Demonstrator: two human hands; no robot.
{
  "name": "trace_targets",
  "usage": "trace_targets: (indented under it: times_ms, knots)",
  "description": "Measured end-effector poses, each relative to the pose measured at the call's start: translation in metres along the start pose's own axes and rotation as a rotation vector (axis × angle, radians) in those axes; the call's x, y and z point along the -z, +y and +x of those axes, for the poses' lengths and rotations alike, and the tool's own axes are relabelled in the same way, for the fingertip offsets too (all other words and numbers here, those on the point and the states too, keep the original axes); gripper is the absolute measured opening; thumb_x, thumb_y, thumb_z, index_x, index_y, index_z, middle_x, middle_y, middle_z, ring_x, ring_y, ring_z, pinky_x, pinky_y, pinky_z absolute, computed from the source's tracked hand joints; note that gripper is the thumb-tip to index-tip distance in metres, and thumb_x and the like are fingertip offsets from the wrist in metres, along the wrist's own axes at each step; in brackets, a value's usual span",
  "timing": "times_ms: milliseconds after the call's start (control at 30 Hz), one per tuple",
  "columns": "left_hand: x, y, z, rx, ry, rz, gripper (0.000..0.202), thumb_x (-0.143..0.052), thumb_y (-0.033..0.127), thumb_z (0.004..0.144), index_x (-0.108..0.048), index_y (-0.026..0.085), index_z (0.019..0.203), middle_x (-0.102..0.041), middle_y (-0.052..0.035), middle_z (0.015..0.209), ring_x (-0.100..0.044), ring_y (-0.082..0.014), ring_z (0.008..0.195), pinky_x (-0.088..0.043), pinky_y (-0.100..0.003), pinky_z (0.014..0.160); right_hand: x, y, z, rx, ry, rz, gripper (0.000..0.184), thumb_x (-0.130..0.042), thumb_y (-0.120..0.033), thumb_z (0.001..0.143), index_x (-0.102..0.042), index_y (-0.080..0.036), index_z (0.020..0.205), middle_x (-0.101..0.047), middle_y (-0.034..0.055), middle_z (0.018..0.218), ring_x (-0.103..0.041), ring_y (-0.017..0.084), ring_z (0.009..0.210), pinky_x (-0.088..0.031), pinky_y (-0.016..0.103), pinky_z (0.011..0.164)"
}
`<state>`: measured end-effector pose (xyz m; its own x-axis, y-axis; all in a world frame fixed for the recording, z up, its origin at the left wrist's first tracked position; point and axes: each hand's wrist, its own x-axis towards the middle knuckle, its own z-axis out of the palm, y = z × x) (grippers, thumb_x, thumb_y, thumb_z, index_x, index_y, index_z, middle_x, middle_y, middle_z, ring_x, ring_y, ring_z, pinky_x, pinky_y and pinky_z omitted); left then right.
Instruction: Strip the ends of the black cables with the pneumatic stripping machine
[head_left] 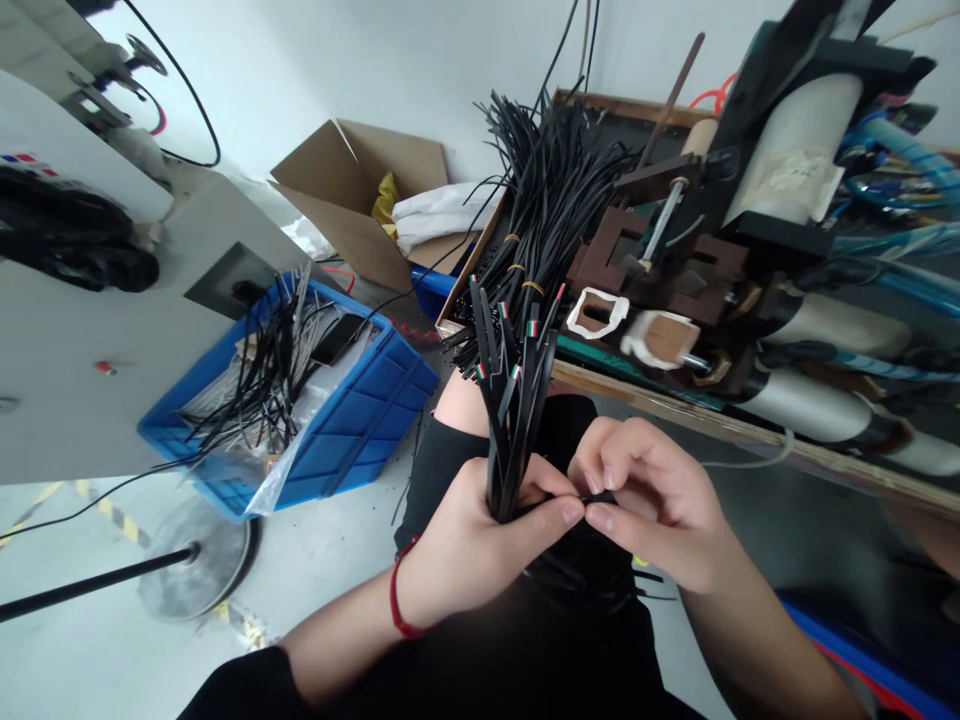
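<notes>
My left hand [469, 545] is closed round a bunch of short black flat cables [510, 400] held upright, their cut ends showing red, white and green wires. My right hand [652, 500] pinches the tip of one black cable against my left thumb, beside the bunch. A red string bracelet [395, 600] circles my left wrist. Both hands are over my lap, which is covered in black cloth. Behind them, a large pile of the same black cables [551, 190], tied in bundles with yellow bands, lies on the workbench edge.
A blue plastic crate [360, 420] with loose black cables and plastic bags sits at the left on the floor. An open cardboard box [360, 200] stands behind it. A machine with white rollers [802, 140] and brown wooden jigs fills the bench at right. A round stand base [195, 560] rests on the floor.
</notes>
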<state>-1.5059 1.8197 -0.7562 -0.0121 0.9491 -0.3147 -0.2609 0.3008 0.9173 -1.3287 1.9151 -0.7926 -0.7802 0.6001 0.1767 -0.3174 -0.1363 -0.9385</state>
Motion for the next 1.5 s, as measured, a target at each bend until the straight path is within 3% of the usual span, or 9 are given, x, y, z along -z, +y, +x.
trace_targets:
  times_ms: [467,733,1067,1500]
  knots:
    - [0.0019,-0.0018,-0.0017,0.022,-0.014,0.005,0.018,-0.078,0.027,0.094,-0.072,0.014,0.083,-0.053,0.0074,0.058,-0.042,-0.0030,0.043,-0.028,-0.017,0.037,0.0048,-0.0052,0.0022,-0.023,-0.089,-0.059,0.023,-0.068,-0.017,0.102,-0.050,-0.024,0.089,-0.055,0.0001,0.089,-0.049,0.016,0.076,-0.038,0.029,0.063]
    - [0.0030,-0.0006,-0.0014,-0.007,-0.006,0.040,0.016,-0.076,0.027,0.096,-0.071,0.015,0.087,-0.056,0.0054,0.066,-0.042,-0.0037,0.049,-0.031,-0.016,0.040,0.0032,-0.0066,0.0013,-0.070,-0.018,0.002,0.017,-0.072,-0.018,0.100,-0.057,-0.025,0.097,-0.056,0.0018,0.095,-0.051,0.016,0.078,-0.040,0.028,0.062]
    - [0.0014,-0.0028,-0.0013,-0.036,0.002,0.045,0.014,-0.075,0.026,0.096,-0.070,0.016,0.088,-0.058,0.0040,0.068,-0.044,-0.0055,0.051,-0.032,-0.018,0.041,0.0053,-0.0049,0.0041,-0.074,-0.019,-0.017,0.017,-0.071,-0.018,0.101,-0.056,-0.025,0.096,-0.055,0.0013,0.096,-0.052,0.015,0.080,-0.041,0.028,0.065]
    - [0.0024,-0.0037,-0.0046,-0.028,-0.018,0.068,0.019,-0.075,0.029,0.096,-0.068,0.016,0.085,-0.053,0.0062,0.063,-0.041,-0.0035,0.045,-0.028,-0.017,0.038,0.0044,-0.0038,0.0019,-0.039,-0.012,-0.048,0.026,-0.074,-0.016,0.098,-0.053,-0.024,0.086,-0.058,0.0010,0.089,-0.057,0.017,0.078,-0.047,0.031,0.067]
